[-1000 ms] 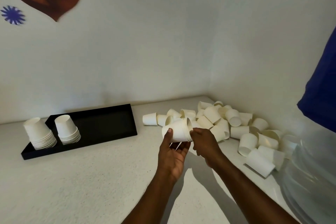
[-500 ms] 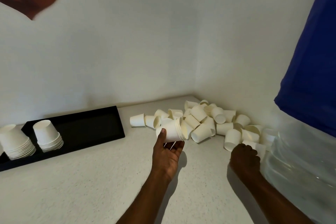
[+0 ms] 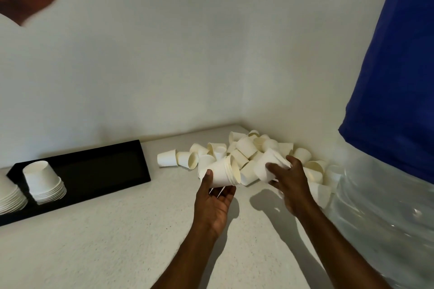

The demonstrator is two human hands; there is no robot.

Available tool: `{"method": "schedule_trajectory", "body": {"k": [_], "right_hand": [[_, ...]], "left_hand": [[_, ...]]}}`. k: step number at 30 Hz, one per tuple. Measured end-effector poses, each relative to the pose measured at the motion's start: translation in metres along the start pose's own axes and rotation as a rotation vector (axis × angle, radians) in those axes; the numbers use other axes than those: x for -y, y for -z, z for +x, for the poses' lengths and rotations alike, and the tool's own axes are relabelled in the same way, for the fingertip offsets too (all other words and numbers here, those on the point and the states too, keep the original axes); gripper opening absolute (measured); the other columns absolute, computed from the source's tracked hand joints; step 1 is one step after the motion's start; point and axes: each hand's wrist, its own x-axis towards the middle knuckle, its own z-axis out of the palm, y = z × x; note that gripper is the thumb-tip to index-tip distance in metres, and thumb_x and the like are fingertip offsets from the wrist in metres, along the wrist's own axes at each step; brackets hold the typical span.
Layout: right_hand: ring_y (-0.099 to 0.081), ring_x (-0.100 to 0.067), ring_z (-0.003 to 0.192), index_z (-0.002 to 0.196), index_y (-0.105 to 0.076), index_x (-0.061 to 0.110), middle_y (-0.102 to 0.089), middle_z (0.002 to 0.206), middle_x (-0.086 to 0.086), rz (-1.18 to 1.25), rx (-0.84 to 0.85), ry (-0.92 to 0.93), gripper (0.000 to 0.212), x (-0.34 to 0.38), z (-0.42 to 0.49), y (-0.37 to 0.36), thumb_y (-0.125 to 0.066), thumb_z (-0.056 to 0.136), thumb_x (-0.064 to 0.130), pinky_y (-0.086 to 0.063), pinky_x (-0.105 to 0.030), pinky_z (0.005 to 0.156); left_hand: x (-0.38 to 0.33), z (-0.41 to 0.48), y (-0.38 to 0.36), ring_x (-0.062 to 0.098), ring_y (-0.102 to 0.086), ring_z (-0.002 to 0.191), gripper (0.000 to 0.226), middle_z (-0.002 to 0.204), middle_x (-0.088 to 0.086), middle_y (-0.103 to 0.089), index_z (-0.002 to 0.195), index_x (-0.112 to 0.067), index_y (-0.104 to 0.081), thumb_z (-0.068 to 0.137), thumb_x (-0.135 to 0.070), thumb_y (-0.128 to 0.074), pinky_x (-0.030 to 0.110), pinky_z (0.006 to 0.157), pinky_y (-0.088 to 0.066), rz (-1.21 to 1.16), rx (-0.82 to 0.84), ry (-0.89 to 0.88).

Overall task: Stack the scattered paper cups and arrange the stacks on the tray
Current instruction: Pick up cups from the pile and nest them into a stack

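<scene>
The left hand [image 3: 215, 197] grips a short stack of cups [image 3: 223, 172] lying sideways, its open end toward the right hand [image 3: 290, 177], which grasps a single cup [image 3: 269, 166] just beside it. Behind them a pile of loose cups [image 3: 249, 148] covers the desk [image 3: 117, 230] corner. Two finished stacks [image 3: 45, 180] stand on the black tray [image 3: 105, 166], so most work remains.

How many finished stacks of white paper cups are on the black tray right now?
2. One upside-down stack of white paper cups stands at the left end of the black rectangular tray; a second stack sits further left, cut off by the frame edge. More may lie beyond view.
</scene>
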Motion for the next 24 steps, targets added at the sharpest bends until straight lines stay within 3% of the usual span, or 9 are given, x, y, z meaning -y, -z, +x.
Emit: {"method": "schedule_trajectory", "body": {"k": [2, 5, 10, 14, 16, 18, 20, 22, 24], "right_hand": [[-0.059, -0.031, 0.111, 0.136, -0.041, 0.016, -0.054, 0.126, -0.011, 0.310, 0.077, -0.037, 0.062, -0.001, -0.004, -0.009, -0.071, 0.082, 0.007, -0.057, -0.043, 0.082], [-0.059, -0.029, 0.113, 0.134, -0.047, 0.015, -0.058, 0.125, -0.011, 0.377, 0.181, -0.003, 0.053, -0.013, -0.015, -0.026, -0.066, 0.085, 0.008, -0.057, -0.038, 0.082], [-0.056, -0.026, 0.116, 0.139, -0.038, 0.022, -0.053, 0.130, -0.006, 0.212, 0.210, 0.050, 0.057, -0.026, -0.025, -0.042, -0.064, 0.088, 0.014, -0.055, -0.040, 0.089], [-0.056, -0.019, 0.113, 0.134, -0.042, 0.025, -0.054, 0.127, -0.002, 0.110, 0.293, 0.094, 0.048, -0.029, -0.032, -0.049, -0.061, 0.091, 0.021, -0.054, -0.034, 0.087], [-0.057, -0.015, 0.112, 0.134, -0.039, 0.029, -0.053, 0.126, 0.001, 0.027, 0.328, 0.105, 0.047, -0.032, -0.037, -0.054, -0.058, 0.091, 0.035, -0.053, -0.033, 0.089], [-0.055, -0.014, 0.114, 0.138, -0.033, 0.034, -0.051, 0.127, 0.004, -0.042, 0.379, 0.102, 0.060, -0.036, -0.040, -0.057, -0.050, 0.085, 0.057, -0.051, -0.035, 0.096], [-0.054, -0.010, 0.115, 0.139, -0.032, 0.037, -0.050, 0.127, 0.008, -0.052, 0.442, 0.097, 0.065, -0.038, -0.040, -0.056, -0.040, 0.081, 0.066, -0.050, -0.031, 0.095], [-0.054, -0.005, 0.109, 0.128, -0.042, 0.041, -0.054, 0.121, 0.013, -0.048, 0.408, 0.092, 0.054, -0.036, -0.034, -0.052, -0.033, 0.081, 0.067, -0.049, -0.025, 0.085], [-0.058, -0.012, 0.101, 0.113, -0.053, 0.034, -0.061, 0.113, 0.005, -0.168, 0.179, 0.120, 0.049, -0.036, -0.016, -0.043, -0.035, 0.082, 0.068, -0.047, -0.029, 0.081]], "left_hand": [[0.000, -0.001, 0.000, 0.036, -0.069, 0.101, 0.052, 0.108, 0.018, -0.072, 0.126, -0.013, -0.051, 0.080, -0.027, -0.071, 0.048, 0.079, -0.059, 0.006, 0.002, 0.003], [0.003, -0.002, -0.002, 0.036, -0.068, 0.103, 0.053, 0.110, 0.018, -0.071, 0.127, -0.014, -0.051, 0.080, -0.028, -0.070, 0.049, 0.084, -0.058, 0.030, 0.004, -0.008], [0.001, -0.003, 0.001, 0.037, -0.068, 0.103, 0.057, 0.122, 0.021, -0.063, 0.128, -0.014, -0.050, 0.077, -0.027, -0.071, 0.048, 0.082, -0.058, 0.063, -0.045, -0.042], [0.003, -0.002, 0.002, 0.039, -0.066, 0.106, 0.054, 0.122, 0.022, -0.063, 0.125, -0.013, -0.051, 0.076, -0.025, -0.071, 0.051, 0.087, -0.055, 0.081, -0.033, -0.039], [0.008, -0.002, -0.001, 0.039, -0.066, 0.106, 0.056, 0.119, 0.023, -0.065, 0.126, -0.011, -0.051, 0.076, -0.025, -0.072, 0.052, 0.089, -0.054, 0.070, -0.019, -0.035], [0.012, -0.001, -0.005, 0.039, -0.066, 0.106, 0.055, 0.116, 0.022, -0.068, 0.124, -0.011, -0.052, 0.076, -0.026, -0.072, 0.052, 0.091, -0.053, 0.078, -0.008, -0.037], [0.013, 0.002, -0.006, 0.038, -0.067, 0.105, 0.053, 0.116, 0.022, -0.067, 0.124, -0.011, -0.053, 0.076, -0.027, -0.072, 0.052, 0.091, -0.053, 0.086, -0.010, -0.047], [0.011, 0.004, -0.005, 0.039, -0.067, 0.105, 0.051, 0.117, 0.023, -0.066, 0.123, -0.012, -0.053, 0.077, -0.025, -0.071, 0.052, 0.091, -0.053, 0.078, -0.017, -0.047], [0.009, 0.006, -0.003, 0.038, -0.067, 0.104, 0.051, 0.113, 0.021, -0.069, 0.122, -0.012, -0.053, 0.076, -0.025, -0.072, 0.051, 0.090, -0.054, 0.062, -0.020, -0.041]]}}
